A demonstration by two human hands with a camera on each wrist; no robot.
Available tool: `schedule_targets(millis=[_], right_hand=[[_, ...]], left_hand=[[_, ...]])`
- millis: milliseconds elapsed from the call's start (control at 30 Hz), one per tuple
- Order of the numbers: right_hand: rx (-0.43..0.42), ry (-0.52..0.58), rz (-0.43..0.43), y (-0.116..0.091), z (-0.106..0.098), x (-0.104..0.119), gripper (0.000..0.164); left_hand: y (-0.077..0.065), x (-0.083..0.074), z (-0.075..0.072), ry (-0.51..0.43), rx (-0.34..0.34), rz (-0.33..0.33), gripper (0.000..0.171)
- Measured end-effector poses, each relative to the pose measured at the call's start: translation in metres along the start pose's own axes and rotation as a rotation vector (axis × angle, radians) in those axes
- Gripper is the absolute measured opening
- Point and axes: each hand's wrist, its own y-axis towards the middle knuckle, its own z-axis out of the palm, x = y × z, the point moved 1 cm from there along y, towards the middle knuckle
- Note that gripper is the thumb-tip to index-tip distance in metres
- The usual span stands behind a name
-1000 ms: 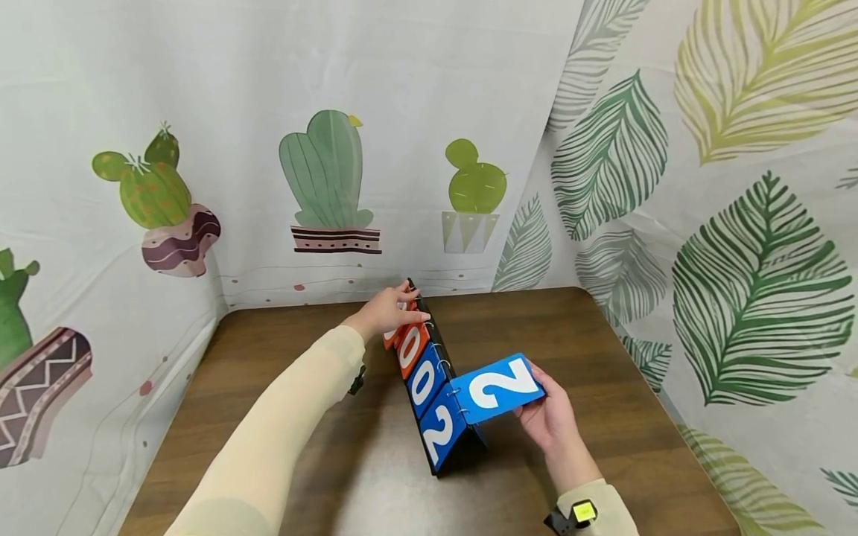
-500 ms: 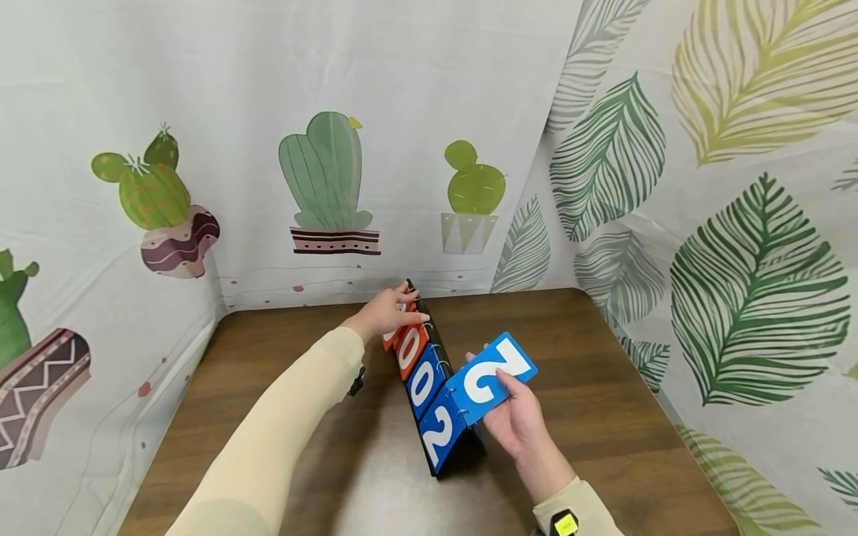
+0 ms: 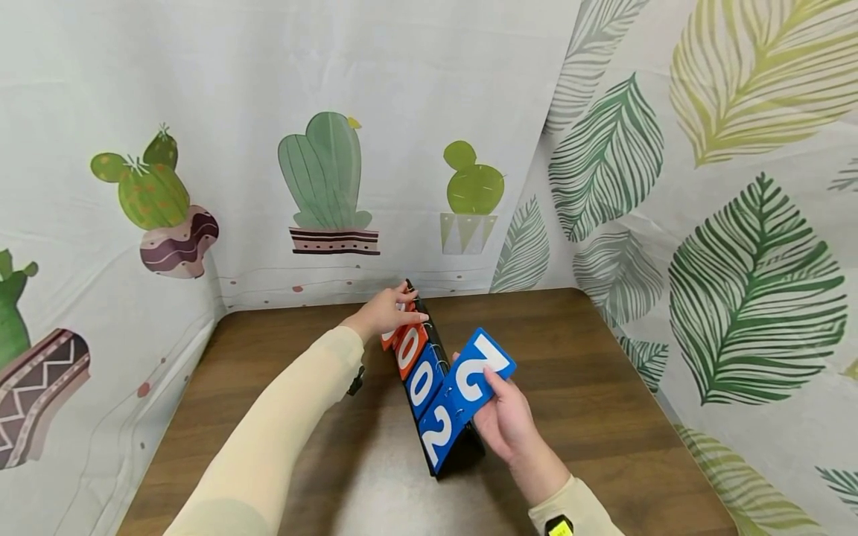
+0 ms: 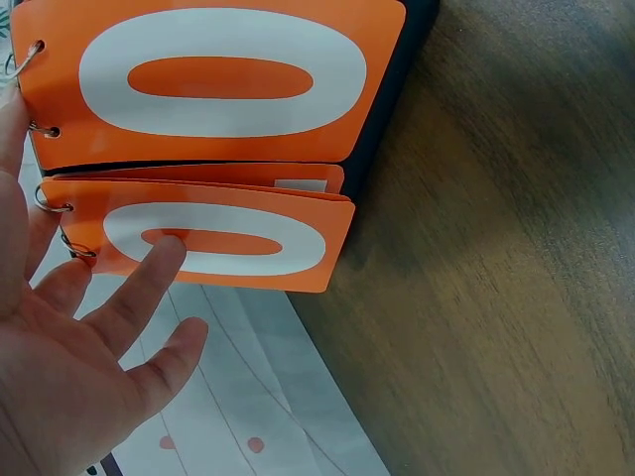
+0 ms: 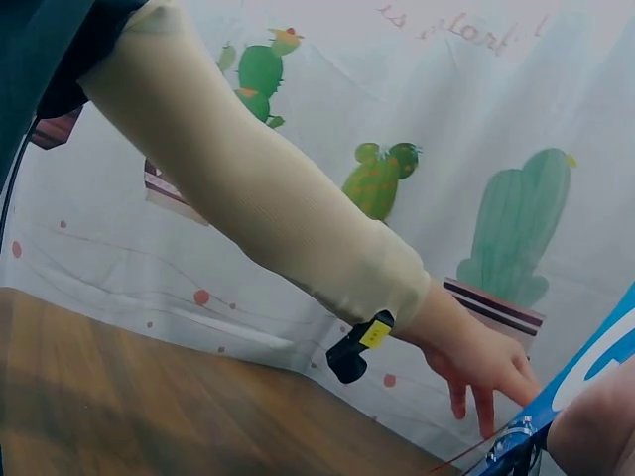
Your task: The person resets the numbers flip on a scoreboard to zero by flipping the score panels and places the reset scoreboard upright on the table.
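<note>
A tabletop flip scoreboard [image 3: 424, 381] stands like a tent, with orange and blue number cards on metal rings. At its far end my left hand [image 3: 385, 311] grips the top edge, thumb and fingers spread over the rings. One fingertip lies on the farther orange 0 card [image 4: 298, 243] in the left wrist view. My right hand [image 3: 512, 420] pinches a raised blue card [image 3: 477, 365] marked 2, thumb on its face, other fingers behind it. Below it another blue 2 card [image 3: 439, 439] lies on the board's near end. The right wrist view catches only this card's edge.
The brown wooden table [image 3: 603, 417] carries the scoreboard. Behind it hangs a white cloth [image 3: 402, 74] printed with cacti, reaching the table's back edge. A leaf-printed cloth [image 3: 710, 149] borders the right side. Each wrist wears a small black camera [image 5: 362, 345].
My right hand has moved left and swung the blue 2 card up toward the board's top edge, its thumb now over the card's face. The left hand stays in place.
</note>
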Motion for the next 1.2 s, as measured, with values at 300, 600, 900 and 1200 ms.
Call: schedule_targets(millis=[300,600,900,1200], right_hand=[[0.000,-0.406,0.024,0.001,0.023,0.002,0.062],[0.110,-0.832,-0.074,0.006,0.050,-0.001,0.048],[0.150,-0.924,-0.066,0.002,0.062,-0.003,0.047],[0.147,-1.143,-0.216,-0.005,0.060,-0.028,0.050]], left_hand=[[0.003,0.003,0.000,0.021,0.008,-0.007,0.088],[0.006,0.006,0.002,0.056,-0.013,0.036,0.087],[0.008,0.010,0.005,-0.004,-0.007,0.046,0.084],[0.004,0.006,0.003,0.010,-0.014,0.047,0.084]])
